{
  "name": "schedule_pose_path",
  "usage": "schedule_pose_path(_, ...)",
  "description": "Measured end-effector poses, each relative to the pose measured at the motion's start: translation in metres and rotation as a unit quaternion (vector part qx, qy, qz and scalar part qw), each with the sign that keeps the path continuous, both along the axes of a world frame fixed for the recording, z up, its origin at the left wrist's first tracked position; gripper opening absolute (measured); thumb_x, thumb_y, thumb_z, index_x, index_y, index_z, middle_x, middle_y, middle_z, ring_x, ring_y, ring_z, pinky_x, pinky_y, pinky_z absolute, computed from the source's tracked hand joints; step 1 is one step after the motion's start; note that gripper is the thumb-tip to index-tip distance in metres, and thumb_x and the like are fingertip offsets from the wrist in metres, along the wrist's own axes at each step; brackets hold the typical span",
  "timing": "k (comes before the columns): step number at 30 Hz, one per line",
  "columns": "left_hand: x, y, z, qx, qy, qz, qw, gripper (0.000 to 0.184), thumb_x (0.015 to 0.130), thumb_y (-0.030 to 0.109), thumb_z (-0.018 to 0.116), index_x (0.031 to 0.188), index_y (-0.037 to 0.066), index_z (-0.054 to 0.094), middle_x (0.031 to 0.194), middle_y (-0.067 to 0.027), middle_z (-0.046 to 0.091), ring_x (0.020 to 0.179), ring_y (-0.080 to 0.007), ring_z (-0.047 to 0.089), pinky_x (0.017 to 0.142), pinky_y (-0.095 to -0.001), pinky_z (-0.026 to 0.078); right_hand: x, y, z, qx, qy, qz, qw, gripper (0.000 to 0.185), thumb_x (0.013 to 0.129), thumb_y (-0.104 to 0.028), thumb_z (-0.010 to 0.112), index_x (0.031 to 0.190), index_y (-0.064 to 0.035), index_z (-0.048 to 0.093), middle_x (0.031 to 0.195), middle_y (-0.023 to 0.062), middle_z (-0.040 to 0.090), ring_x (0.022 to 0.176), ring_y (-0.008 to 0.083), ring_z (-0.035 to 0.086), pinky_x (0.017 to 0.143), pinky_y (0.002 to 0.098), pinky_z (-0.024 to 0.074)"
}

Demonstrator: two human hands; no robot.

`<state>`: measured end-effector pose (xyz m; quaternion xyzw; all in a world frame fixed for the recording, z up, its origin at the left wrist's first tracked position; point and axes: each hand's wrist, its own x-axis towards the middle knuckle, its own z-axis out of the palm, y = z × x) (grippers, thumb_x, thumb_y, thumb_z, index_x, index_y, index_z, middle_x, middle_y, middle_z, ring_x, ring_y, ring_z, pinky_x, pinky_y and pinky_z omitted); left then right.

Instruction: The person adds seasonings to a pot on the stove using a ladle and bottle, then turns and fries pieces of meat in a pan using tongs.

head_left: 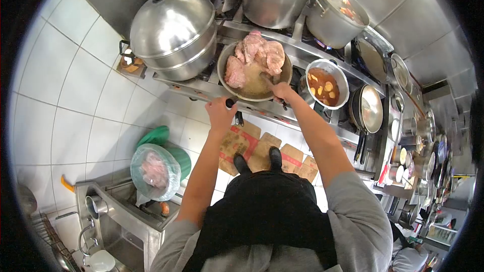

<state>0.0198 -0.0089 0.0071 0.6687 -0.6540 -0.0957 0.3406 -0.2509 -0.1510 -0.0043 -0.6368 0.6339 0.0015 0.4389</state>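
Note:
A round frying pan [285, 74] sits on the stove, holding several large pieces of pale pink meat [253, 48] in a cloudy, bubbling liquid. My left hand [220, 113] is closed around the pan's black handle [230, 103] at its near left side. In my right hand [283, 93] is a long cooking utensil [267, 78], its lower end dipped in the liquid beside the meat; the exact shape of that end is hidden. Just right of this hand stands a pot of red-brown stew [322, 88] with yellowish pieces in it.
Left of the pan is a large domed steamer pot [174, 30]. Big pots [276, 0] line the back of the stove. Frying pans [370, 108] stand at the right. A lined green bin [156, 171] and a steel sink [126, 242] are at lower left. Flattened cardboard [259, 153] covers the floor.

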Motion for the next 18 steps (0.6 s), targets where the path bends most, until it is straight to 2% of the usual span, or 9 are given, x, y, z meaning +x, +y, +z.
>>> schedule_pose_path(1, 0.0, 0.0, -0.003, -0.015, -0.015, 0.007, 1.0, 0.03, 0.08, 0.033, 0.078, 0.096, 0.008, 0.07, 0.09, -0.008, 0.07, 0.095, -0.0305, 0.064, 0.091, -0.0467, 0.035, 0.004, -0.002, -0.003, -0.011, 0.005, 0.021, 1.0, 0.069, 0.098, -0.055, 0.049, 0.068, 0.0041, 0.066, 0.061, 0.0153, 0.065, 0.056, 0.0244, 0.066, 0.061, 0.0401, 0.0531)
schedule_pose_path(4, 0.001, 0.0, -0.007, -0.049, -0.03, 0.01, 0.998, 0.033, 0.08, 0.034, 0.079, 0.098, 0.008, 0.07, 0.09, -0.0082, 0.07, 0.094, -0.0303, 0.065, 0.089, -0.0466, 0.036, 0.02, -0.007, -0.02, 0.018, -0.1, -0.107, 0.989, 0.062, 0.097, -0.052, 0.054, 0.067, 0.0014, 0.067, 0.058, 0.0137, 0.063, 0.054, 0.0245, 0.063, 0.057, 0.0419, 0.0504)
schedule_pose_path(7, 0.003, 0.0, -0.007, -0.025, -0.021, 0.005, 0.999, 0.031, 0.079, 0.03, 0.078, 0.097, 0.006, 0.069, 0.092, -0.0095, 0.07, 0.094, -0.0299, 0.065, 0.089, -0.046, 0.036, 0.021, 0.002, -0.015, 0.105, -0.207, -0.205, 0.951, 0.042, 0.097, -0.035, 0.058, 0.071, -0.0024, 0.059, 0.057, 0.0121, 0.057, 0.045, 0.0223, 0.051, 0.045, 0.041, 0.0399)
schedule_pose_path(10, 0.0, 0.0, -0.005, -0.021, -0.009, 0.011, 1.0, 0.029, 0.079, 0.027, 0.077, 0.097, 0.006, 0.069, 0.092, -0.01, 0.07, 0.093, -0.0298, 0.065, 0.089, -0.0454, 0.036, 0.015, 0.005, 0.001, 0.144, -0.14, -0.137, 0.97, 0.038, 0.097, -0.033, 0.059, 0.075, -0.0023, 0.06, 0.061, 0.012, 0.057, 0.046, 0.0219, 0.052, 0.046, 0.0396, 0.041)
schedule_pose_path(13, 0.002, 0.0, -0.006, -0.029, -0.005, 0.015, 0.999, 0.029, 0.078, 0.027, 0.076, 0.097, 0.007, 0.069, 0.092, -0.0095, 0.07, 0.093, -0.0295, 0.065, 0.088, -0.0449, 0.036, 0.014, 0.005, 0.007, 0.102, -0.15, -0.167, 0.969, 0.037, 0.097, -0.032, 0.06, 0.077, -0.0012, 0.061, 0.06, 0.0124, 0.057, 0.046, 0.0221, 0.053, 0.045, 0.0389, 0.0417)
schedule_pose_path(16, 0.0, -0.001, -0.001, 0.006, 0.01, 0.009, 1.0, 0.032, 0.079, 0.029, 0.076, 0.099, 0.006, 0.069, 0.093, -0.0094, 0.069, 0.098, -0.0291, 0.063, 0.095, -0.0464, 0.034, 0.02, -0.012, -0.017, 0.069, -0.128, -0.12, 0.982, 0.054, 0.098, -0.047, 0.055, 0.072, -0.0022, 0.068, 0.058, 0.0131, 0.061, 0.045, 0.0263, 0.056, 0.048, 0.0429, 0.0438)
schedule_pose_path(18, 0.002, 0.001, 0.0, 0.028, 0.018, 0.004, 0.999, 0.033, 0.079, 0.03, 0.076, 0.1, 0.005, 0.069, 0.094, -0.0095, 0.069, 0.101, -0.0288, 0.061, 0.099, -0.0471, 0.032, 0.029, -0.035, -0.049, 0.061, -0.146, -0.099, 0.982, 0.038, 0.099, -0.035, 0.056, 0.082, -0.0012, 0.063, 0.058, 0.0116, 0.057, 0.043, 0.0245, 0.053, 0.044, 0.0405, 0.042)
